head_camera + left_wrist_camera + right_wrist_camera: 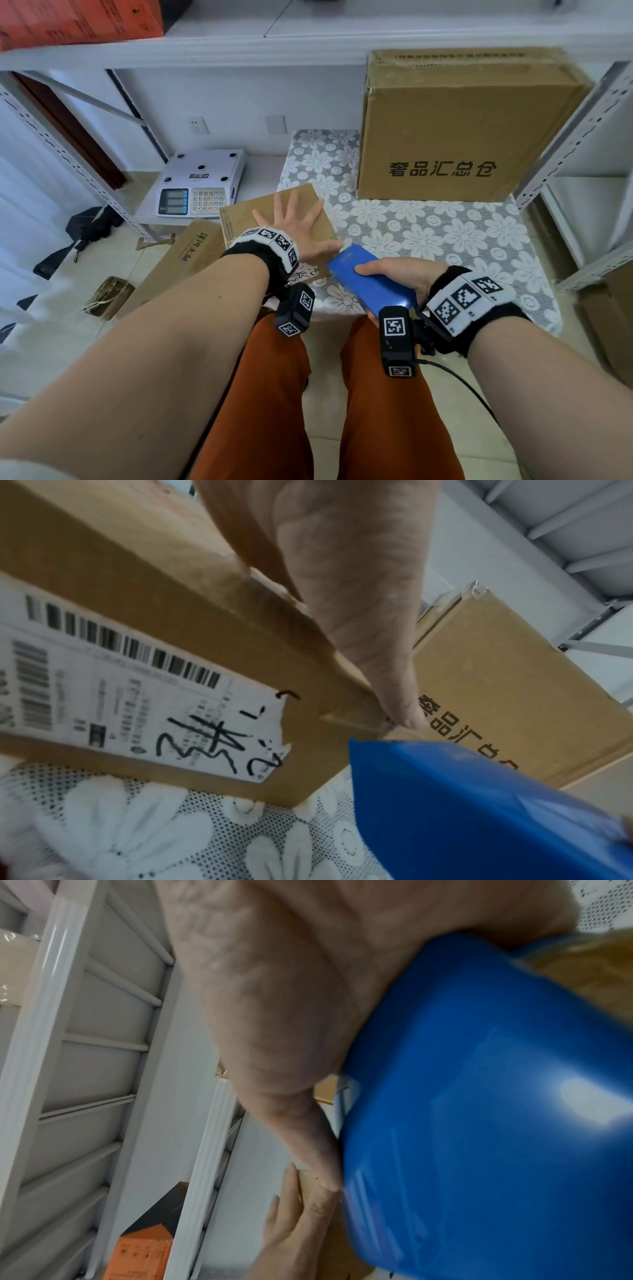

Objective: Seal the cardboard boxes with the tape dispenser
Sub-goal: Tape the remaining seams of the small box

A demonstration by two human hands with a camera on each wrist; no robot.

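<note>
This looks like a small packing or stockroom corner, perhaps of a home-run shop. White slotted-angle metal shelving (579, 137) stands on both sides, with a shelf board overhead carrying an orange carton (78, 20). An electronic weighing scale (200, 183) with a keypad sits on a low shelf. A large printed cardboard box (469, 126) stands on a table under a lace floral cloth (428, 233), and flattened cardboard (185, 263) lies on the tiled floor (68, 325).

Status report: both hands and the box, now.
Left hand flat on small brown cardboard box. Right hand grips blue plastic tape dispenser at its near corner. Nothing blocking.
</note>
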